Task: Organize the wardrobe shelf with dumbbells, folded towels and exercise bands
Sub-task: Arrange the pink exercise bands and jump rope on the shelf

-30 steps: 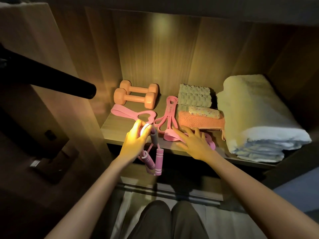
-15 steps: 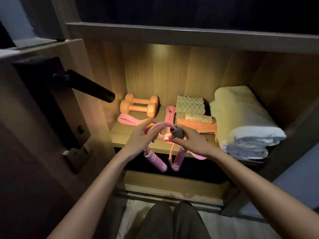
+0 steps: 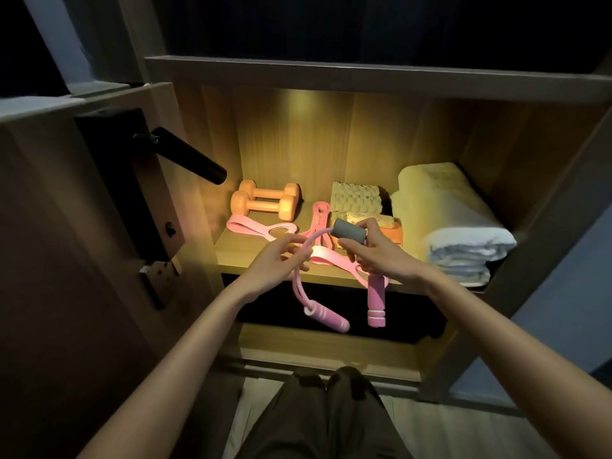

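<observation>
shelf (image 3: pixel 265 271) front edge: hands (image 3: pixel 381 256) hold band (image 3: pixel 306 256)

Open wooden door (image 3: pixel 66 246), black lever handle (image 3: pixel 188 155), dark trousers (image 3: pixel 326 415), pale floor (image 3: pixel 463 429)

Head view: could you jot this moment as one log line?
left hand: pinches tube | right hand: grips grey pad | handles: dangling

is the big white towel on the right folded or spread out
Folded. The white towel sits on the shelf at the right as a thick bundle, with stacked layers showing along its front edge.
</observation>
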### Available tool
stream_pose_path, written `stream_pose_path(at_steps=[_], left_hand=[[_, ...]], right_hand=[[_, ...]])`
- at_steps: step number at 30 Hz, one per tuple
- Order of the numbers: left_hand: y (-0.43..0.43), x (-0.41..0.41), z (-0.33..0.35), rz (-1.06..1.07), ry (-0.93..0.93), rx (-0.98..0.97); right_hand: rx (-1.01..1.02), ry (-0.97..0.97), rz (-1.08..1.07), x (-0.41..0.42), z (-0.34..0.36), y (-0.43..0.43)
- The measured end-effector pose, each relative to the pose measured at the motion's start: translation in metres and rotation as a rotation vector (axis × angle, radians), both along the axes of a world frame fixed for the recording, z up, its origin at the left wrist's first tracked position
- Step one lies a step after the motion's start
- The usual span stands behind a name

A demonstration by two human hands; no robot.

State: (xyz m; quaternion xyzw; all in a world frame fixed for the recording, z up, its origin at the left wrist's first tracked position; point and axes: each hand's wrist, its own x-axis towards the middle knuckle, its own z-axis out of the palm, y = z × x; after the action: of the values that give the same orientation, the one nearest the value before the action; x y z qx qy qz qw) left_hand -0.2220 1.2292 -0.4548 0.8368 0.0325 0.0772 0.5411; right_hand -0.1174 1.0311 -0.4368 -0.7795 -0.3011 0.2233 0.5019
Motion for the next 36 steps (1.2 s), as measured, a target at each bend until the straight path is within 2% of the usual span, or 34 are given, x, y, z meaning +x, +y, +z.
stream_pose_path(at_steps=[3, 5, 9, 13, 19, 22, 25, 27, 30, 32, 36], left_hand=[[-0.01, 0.003, 0.003, 0.116, -0.064, 0.15], [-0.015, 0.002, 0.003, 0.173, -0.085, 0.125], [-0.019, -0.004, 0.001, 0.218, -0.046, -0.216], [-0.023, -0.01, 0.011, 0.275, 0.04, -0.777], [-0.033, -0.021, 0.027, 0.327, 0.089, -1.01], [-0.034, -0.026, 0.032, 0.335, 0.103, -1.104], [-0.035, -0.031, 0.032, 0.351, 0.112, -1.24], [-0.034, -0.031, 0.027, 0.406, 0.098, -1.238], [-0.028, -0.031, 0.014, 0.48, 0.059, -1.078], [-0.021, -0.033, 0.006, 0.497, 0.047, -1.053], [-0.001, -0.03, -0.008, 0.576, 0.032, -1.132]], right_hand=[[-0.017, -0.09, 0.028, -0.017, -0.003, 0.007], [-0.014, -0.153, 0.008, -0.026, -0.008, 0.008], [-0.056, -0.275, 0.01, -0.038, -0.021, 0.005], [-0.091, -0.219, 0.137, -0.051, -0.034, 0.006], [0.009, -0.091, 0.188, -0.075, -0.036, 0.014], [-0.001, -0.182, 0.193, -0.078, -0.04, 0.015], [-0.06, -0.307, 0.055, -0.074, -0.045, 0.014], [-0.12, -0.446, -0.057, -0.067, -0.047, 0.013], [-0.243, -0.594, -0.125, -0.056, -0.047, 0.01], [-0.275, -0.62, -0.091, -0.051, -0.046, 0.009], [-0.328, -0.619, 0.076, -0.05, -0.045, 0.017]])
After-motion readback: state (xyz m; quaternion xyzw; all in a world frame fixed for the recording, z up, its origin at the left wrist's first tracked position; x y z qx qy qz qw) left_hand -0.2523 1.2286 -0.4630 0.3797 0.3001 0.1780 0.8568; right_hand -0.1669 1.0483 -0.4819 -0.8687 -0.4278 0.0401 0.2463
